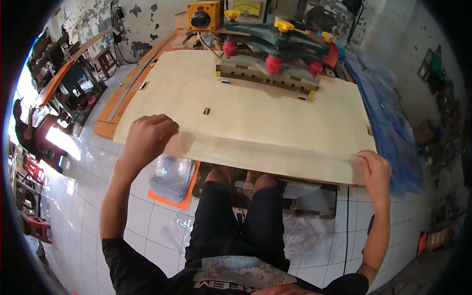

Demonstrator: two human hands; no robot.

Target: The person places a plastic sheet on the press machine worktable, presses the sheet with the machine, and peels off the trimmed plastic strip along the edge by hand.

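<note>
A thin, clear plastic sheet [265, 151] stretches low across the front of the cream-coloured work surface [275, 115], its outline faint. At its left end my left hand [150, 133] is closed, fingers bent down and pinching the film above the surface's front edge. My right hand [376, 169] pinches the other end near the front right corner, thumb and forefinger together. Beyond the sheet stands a sealing press with a long metal bar [268, 78], a dark green frame [275, 39], red knobs and yellow knobs.
Small dark stops, one a black piece [206, 111], are fixed on the surface. A yellow control box [203, 15] stands behind. Blue plastic sheeting [386, 113] hangs at right. Below left, a stack of clear plastic bags [172, 177] lies on orange material. Another person [29, 123] sits far left.
</note>
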